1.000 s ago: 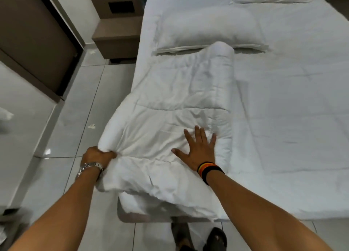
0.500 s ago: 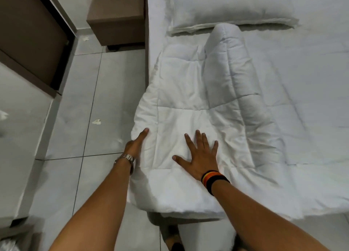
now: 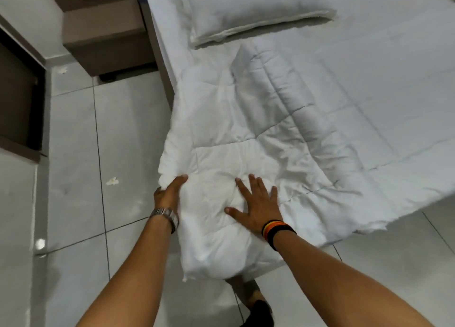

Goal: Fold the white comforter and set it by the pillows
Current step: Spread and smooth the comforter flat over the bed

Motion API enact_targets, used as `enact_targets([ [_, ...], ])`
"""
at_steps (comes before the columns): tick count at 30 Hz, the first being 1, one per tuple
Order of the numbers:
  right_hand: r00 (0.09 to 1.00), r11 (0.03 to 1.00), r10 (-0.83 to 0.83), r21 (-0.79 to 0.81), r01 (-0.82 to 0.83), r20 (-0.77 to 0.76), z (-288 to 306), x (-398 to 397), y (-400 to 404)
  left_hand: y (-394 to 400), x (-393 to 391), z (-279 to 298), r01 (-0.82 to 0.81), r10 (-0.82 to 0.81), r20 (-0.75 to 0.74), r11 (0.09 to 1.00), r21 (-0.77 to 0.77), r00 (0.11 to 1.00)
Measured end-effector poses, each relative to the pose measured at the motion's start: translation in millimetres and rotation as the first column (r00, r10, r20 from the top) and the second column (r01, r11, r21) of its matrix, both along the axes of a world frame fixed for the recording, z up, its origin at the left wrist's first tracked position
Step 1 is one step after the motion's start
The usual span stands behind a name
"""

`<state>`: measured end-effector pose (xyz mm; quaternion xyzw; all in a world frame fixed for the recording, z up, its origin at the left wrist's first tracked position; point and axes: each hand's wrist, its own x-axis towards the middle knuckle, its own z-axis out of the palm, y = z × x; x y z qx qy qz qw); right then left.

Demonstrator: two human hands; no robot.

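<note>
My right hand (image 3: 257,207) lies flat w/ fingers spread on the white comforter (image 3: 246,139) at lower centre of the frame, pinning the layers so the fold doesn't spring open. My left hand (image 3: 170,191) presses its fingers vs. the comforter's left edge, prob. to square that side up. Comforter's a long folded strip on the bed (image 3: 381,56), far end near the pillow (image 3: 251,9) at upper centre, near end hanging off the bed's edge.

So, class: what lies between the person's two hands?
In the head view, only wrinkled white comforter lies between left hand and right hand.
</note>
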<state>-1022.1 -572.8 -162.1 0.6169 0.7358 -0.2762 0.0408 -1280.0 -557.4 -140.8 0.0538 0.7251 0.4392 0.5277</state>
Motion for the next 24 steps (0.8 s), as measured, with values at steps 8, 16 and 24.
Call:
enact_targets([
  [8, 0.982, 0.981, -0.178, -0.091, 0.171, -0.068, 14.7, -56.8, -76.3, -62.4, -35.2, 29.7, 0.053, -0.053, -0.036, 0.998, -0.017, 0.998],
  [16, 0.911, 0.931, -0.362, -0.020, 0.365, -0.200, 31.5, -141.7, -52.6, 14.0, -57.4, 36.8, 0.063, -0.101, 0.288, 0.988, 0.139, 0.952],
  [24, 0.780, 0.787, -0.614, -0.012, 0.617, -0.124, 16.9, -219.1, -25.5, 72.9, -113.0, -6.4, 0.467, -0.399, 0.674, 0.880, 0.089, 0.622],
])
